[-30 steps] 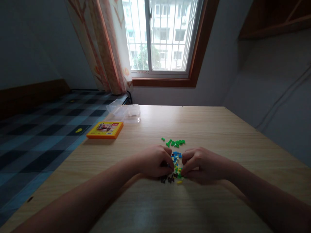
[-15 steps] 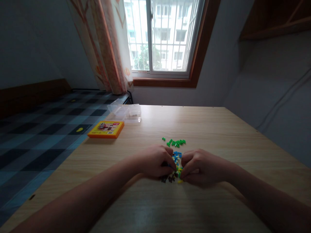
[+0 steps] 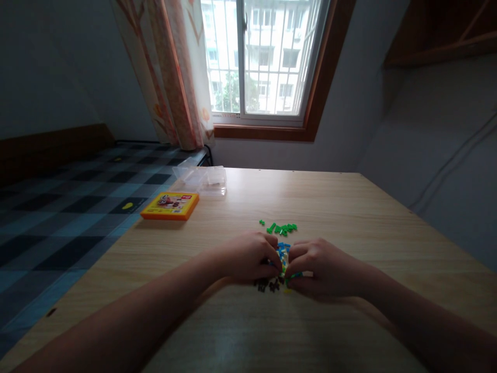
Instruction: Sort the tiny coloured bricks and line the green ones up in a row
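My left hand (image 3: 252,255) rests at the left side of a small pile of toy building bricks, its fingers curled down and thumb close to the index finger. Whatever lies between those fingertips is too small to make out. Across the pile, my right hand (image 3: 326,267) pinches a small green brick (image 3: 295,275) between thumb and index finger. Blue bricks (image 3: 284,245) and pale ones show in the gap between both hands. Dark brown bricks (image 3: 274,285) lie just below my left fingertips, beside a yellow brick (image 3: 287,291).
Green bricks (image 3: 286,228) form a separate loose group behind the pile. A yellow-orange box (image 3: 171,206) lies at the table's left edge, with clear plastic trays (image 3: 207,180) behind it. The wooden table (image 3: 248,331) adjoins a bed with a checked cover (image 3: 89,207).
My right fingers have shifted slightly, and a green brick now shows between thumb and index finger. My left hand has hardly moved. The loose green group stays in place.
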Motion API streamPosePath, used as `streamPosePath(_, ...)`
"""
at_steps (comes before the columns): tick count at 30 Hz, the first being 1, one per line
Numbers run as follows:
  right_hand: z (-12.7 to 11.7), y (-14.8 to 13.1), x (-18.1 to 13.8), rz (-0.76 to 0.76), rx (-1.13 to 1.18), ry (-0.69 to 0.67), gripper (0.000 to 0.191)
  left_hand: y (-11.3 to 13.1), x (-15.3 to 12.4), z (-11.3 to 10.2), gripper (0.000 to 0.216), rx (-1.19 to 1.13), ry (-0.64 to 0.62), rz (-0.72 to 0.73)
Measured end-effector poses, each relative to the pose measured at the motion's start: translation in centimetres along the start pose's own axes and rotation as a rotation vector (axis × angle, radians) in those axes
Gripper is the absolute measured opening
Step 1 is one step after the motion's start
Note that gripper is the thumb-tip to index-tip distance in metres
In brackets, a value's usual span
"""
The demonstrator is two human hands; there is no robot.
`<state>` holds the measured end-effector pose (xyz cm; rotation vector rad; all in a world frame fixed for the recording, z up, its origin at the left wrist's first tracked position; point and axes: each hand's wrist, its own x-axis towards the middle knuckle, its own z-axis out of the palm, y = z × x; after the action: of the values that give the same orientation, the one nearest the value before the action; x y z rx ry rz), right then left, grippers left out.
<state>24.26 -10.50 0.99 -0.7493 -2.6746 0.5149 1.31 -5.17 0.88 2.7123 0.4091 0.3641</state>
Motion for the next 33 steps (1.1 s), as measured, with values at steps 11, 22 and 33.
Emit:
streamPosePath(11, 0.25, 0.01, -0.01, 0.062, -0.067, 0.015, 0.014, -0.03, 0.23, -0.07, 0.010, 0.071, -0.003, -0.007)
streamPosePath(22, -0.09, 0.18, -0.01, 0.084, -0.085, 0.015, 0.012, 0.33, 0.34, -0.18, 0.015, 0.069, -0.021, -0.002)
streamPosePath(33, -0.05, 0.28, 0.11, 0.076, -0.113, 0.035, 0.011, 0.48, 0.15, -0.30, 0.019, 0.070, -0.038, -0.003)
